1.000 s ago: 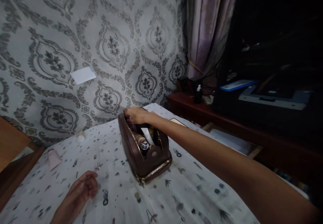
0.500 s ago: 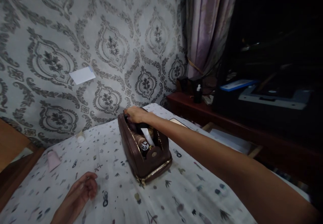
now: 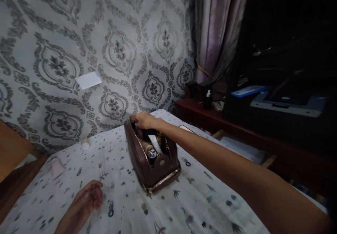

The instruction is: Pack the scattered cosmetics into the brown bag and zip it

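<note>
A brown zip pouch (image 3: 155, 172) stands open on the patterned white cloth (image 3: 200, 199), with small bottles and a white tube showing inside. My right hand (image 3: 142, 120) reaches across to the pouch's far end, fingers curled down over the rim; what they hold, if anything, is hidden. My left hand (image 3: 85, 202) rests on the cloth at the lower left, fingers loosely curled and apart, holding nothing.
A pink item (image 3: 57, 166) and a small white cap (image 3: 85, 144) lie on the cloth at the left. A flat card (image 3: 185, 128) lies past the pouch. Damask wallpaper rises behind. A dark wooden shelf (image 3: 237, 128) with a small bottle (image 3: 207, 100) runs along the right.
The view has shifted slightly; both hands and the pouch stay about where they were.
</note>
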Available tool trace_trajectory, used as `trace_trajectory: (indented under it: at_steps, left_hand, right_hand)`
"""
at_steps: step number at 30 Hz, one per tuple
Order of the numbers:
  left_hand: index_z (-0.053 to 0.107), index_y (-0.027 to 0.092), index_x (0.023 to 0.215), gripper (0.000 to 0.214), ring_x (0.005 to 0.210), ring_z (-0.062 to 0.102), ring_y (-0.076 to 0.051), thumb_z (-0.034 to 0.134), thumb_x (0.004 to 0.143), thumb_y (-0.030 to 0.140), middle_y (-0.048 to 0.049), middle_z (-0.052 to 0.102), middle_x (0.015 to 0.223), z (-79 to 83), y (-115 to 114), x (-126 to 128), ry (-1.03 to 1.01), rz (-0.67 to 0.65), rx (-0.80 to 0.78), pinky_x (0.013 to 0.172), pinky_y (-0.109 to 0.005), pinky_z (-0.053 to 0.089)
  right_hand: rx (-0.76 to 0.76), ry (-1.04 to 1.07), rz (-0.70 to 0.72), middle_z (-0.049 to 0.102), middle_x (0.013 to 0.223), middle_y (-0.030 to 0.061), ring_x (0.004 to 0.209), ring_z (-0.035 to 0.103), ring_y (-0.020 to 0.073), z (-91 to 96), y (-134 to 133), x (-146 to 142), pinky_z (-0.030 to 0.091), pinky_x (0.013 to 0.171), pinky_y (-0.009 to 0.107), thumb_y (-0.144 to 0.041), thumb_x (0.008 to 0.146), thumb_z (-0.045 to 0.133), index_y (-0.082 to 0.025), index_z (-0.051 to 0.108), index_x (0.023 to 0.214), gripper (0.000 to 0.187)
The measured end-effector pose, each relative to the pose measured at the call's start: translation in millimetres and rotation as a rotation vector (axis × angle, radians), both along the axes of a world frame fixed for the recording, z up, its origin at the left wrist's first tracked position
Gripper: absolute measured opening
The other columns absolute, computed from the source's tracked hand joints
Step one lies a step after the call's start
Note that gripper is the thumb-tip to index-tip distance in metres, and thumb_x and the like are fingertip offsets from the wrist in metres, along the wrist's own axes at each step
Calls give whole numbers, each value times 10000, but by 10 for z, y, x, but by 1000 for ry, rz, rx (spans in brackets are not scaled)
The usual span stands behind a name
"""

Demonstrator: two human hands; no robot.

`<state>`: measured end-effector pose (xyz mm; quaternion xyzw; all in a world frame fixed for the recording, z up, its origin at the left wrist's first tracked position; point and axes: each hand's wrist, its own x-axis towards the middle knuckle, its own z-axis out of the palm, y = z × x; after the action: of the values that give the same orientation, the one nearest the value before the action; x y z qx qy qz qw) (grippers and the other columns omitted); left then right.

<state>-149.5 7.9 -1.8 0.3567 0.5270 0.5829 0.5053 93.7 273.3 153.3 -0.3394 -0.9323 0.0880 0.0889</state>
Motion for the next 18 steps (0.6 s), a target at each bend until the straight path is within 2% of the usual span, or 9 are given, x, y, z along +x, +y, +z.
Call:
trace_trajectory:
  at_steps: [6,10,12,16,18]
  left_hand:
    - [682,158,985,478,650,494,-166,748,725,555,-43,590,703,-17,8,-29,-19,-28,-2,576,-265,352]
    - [687,165,996,445,655,504,-162,738,749,531,-47,599,722,-60,14,-73,-27,-61,16,585,-268,373]
    - [687,162,1001,431,661,509,-163,731,762,518,-52,603,727,-64,13,-84,-29,-75,28,588,-270,380]
    - [685,160,1006,390,681,523,-163,718,792,485,-62,621,760,-4,3,-57,-30,-102,11,615,-276,400]
    - [687,159,993,409,684,530,-164,736,772,499,-62,625,757,42,0,-28,-32,-105,-8,615,-275,404]
  right_hand:
    - [11,21,3,733,1070,119,1008,667,245,22,-12,9,443,702,241,-203,840,644,-142,728,1048,232]
    - [10,83,-4,752,972,81,946,673,211,100,3,49,426,675,217,-114,806,630,-151,751,978,213]
    - [24,142,-22,752,920,73,912,673,191,153,-1,88,424,689,211,-91,828,585,-144,745,1010,248]
    - [78,284,-90,734,805,58,838,665,172,239,-121,198,425,764,225,-109,919,457,-120,649,1220,357]
    - [108,395,-122,718,750,44,772,653,169,247,-249,249,420,769,238,-136,941,427,-120,638,1215,346]
